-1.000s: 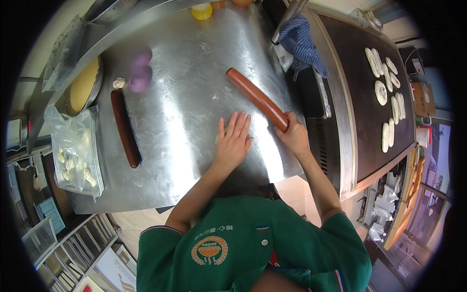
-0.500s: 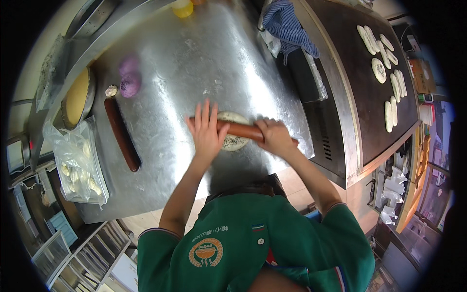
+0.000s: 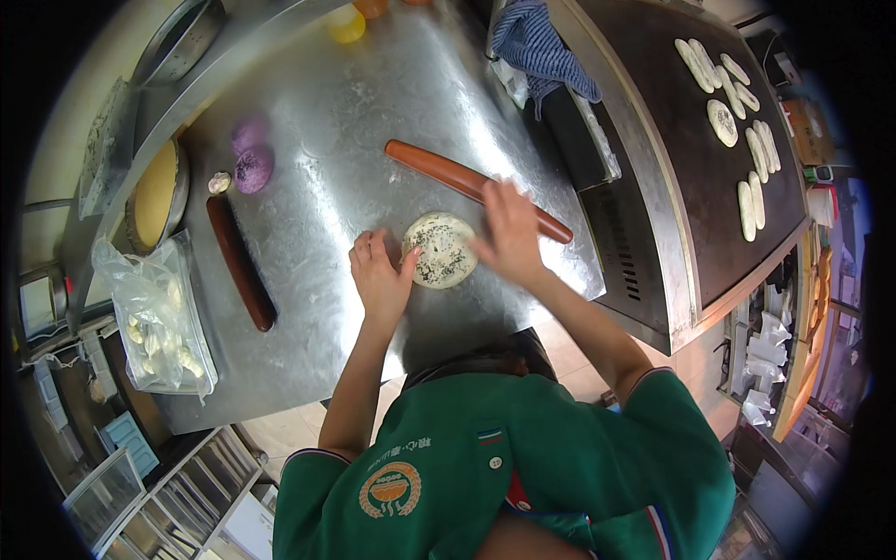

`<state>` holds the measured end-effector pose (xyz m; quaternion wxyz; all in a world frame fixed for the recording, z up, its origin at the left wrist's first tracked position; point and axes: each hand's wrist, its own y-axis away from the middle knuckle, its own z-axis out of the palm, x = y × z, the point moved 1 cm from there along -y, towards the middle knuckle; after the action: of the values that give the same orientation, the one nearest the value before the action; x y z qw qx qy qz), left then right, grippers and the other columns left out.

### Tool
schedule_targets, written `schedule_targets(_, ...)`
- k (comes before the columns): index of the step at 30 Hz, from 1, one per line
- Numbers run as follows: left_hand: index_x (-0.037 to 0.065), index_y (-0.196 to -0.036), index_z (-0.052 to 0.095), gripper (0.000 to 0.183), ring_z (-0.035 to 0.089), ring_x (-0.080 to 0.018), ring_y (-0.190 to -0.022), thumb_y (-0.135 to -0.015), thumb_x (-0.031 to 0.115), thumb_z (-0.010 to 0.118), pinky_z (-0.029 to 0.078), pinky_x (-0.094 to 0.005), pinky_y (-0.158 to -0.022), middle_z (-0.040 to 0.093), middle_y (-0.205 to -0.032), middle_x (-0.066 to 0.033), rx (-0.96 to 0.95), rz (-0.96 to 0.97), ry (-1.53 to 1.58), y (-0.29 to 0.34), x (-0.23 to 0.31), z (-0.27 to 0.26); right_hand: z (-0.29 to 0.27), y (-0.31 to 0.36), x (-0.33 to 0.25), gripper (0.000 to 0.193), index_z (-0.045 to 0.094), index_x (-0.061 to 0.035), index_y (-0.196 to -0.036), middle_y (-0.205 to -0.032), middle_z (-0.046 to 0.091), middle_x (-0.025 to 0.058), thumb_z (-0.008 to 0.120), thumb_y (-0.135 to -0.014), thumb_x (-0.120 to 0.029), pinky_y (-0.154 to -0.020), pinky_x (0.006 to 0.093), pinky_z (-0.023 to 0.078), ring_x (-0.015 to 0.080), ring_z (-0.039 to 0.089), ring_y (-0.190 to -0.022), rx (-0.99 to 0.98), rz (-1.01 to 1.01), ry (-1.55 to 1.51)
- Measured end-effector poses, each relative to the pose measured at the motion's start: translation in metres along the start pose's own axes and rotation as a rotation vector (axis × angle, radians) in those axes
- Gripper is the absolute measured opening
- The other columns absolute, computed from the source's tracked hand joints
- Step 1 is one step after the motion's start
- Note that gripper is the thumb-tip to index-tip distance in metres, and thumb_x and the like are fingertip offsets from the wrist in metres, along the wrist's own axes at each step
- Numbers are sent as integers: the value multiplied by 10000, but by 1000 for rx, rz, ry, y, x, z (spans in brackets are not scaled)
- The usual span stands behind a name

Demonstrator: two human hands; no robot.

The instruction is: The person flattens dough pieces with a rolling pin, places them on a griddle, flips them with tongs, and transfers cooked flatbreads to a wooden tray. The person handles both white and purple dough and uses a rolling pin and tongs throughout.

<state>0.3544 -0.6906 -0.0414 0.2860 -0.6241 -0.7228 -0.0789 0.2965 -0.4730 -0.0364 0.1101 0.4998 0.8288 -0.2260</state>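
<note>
A round, flattened dough disc [image 3: 441,250] speckled with dark seeds lies on the metal worktable in front of me. My left hand [image 3: 381,278] is open at its left side, thumb touching the rim and fingers spread toward the table. On the other side, my right hand [image 3: 512,233] is open and slightly blurred, with its thumb close to the disc's right edge. Its fingertips overlap a reddish-brown rolling pin [image 3: 434,166], which rests slantwise beyond the dough. I see no grip on the pin.
A second, darker rolling pin [image 3: 240,266] lies at left, near purple dough balls [image 3: 253,169] and a small pale lump [image 3: 219,182]. A plastic-covered tray [image 3: 168,327] of dough pieces sits at the left edge. On the right, a dark griddle [image 3: 695,187] carries several pale flatbreads.
The rolling pin has left the dough and now lies farther away. Both hands have let go of it: the left has come down beside the dough, the right has shifted inward and up.
</note>
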Motion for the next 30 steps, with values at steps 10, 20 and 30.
schedule_targets(10,33,-1171,503,318,550,-230,-1063,-873,102,592,512,-339,-815,514,-1197,-119,-394,-1006,1604,-15,55,12,34,23,-39,589,392,-17,-1331,-1264,514,189,595,-779,-54,-1015,383,371,332,484,-1186,74,198,-852)
schedule_targets(20,21,-1316,415,699,433,-278,-1235,-927,595,331,354,-388,-1037,454,-1311,-151,-470,-315,1473,-70,271,26,-139,24,67,612,327,-33,-1379,-1351,447,118,552,-810,-21,-1049,410,351,253,442,-1244,104,466,-2398)
schedule_targets(30,-5,-1223,516,426,415,-361,-1241,-889,251,577,350,-381,-1026,451,-1334,-208,-394,871,516,-193,570,225,-308,132,313,598,365,-27,-1347,-1320,473,159,555,-781,6,-1039,447,376,288,462,-1230,968,494,-2095)
